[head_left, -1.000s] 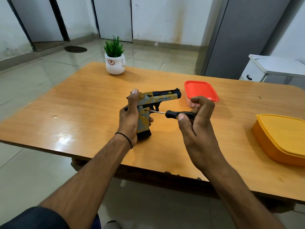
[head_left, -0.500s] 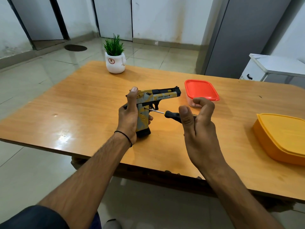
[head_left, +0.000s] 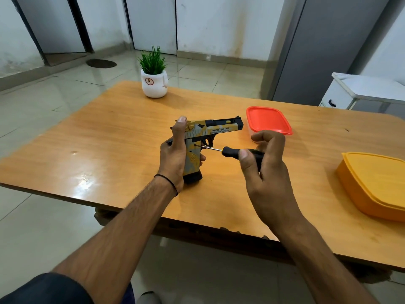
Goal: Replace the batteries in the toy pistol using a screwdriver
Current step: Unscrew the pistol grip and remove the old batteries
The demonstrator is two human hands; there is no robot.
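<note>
Fingers of the left hand (head_left: pixel 175 159) wrap the grip of the toy pistol (head_left: pixel 203 141), thumb up along its rear, its black base standing on the wooden bench (head_left: pixel 109 150), barrel pointing right. The pistol is hard plastic, yellow and grey with black slide parts. The right hand (head_left: pixel 267 172) pinches the screwdriver (head_left: pixel 232 151) by its black handle between thumb and curled fingers; the thin metal shaft lies level, its tip touching the grip's side.

On the wooden table (head_left: pixel 109 139) I saw a potted plant (head_left: pixel 154 79) at eleven o'clock, a red-lidded box (head_left: pixel 268 120) at one, a yellow box (head_left: pixel 377 183) at three.
</note>
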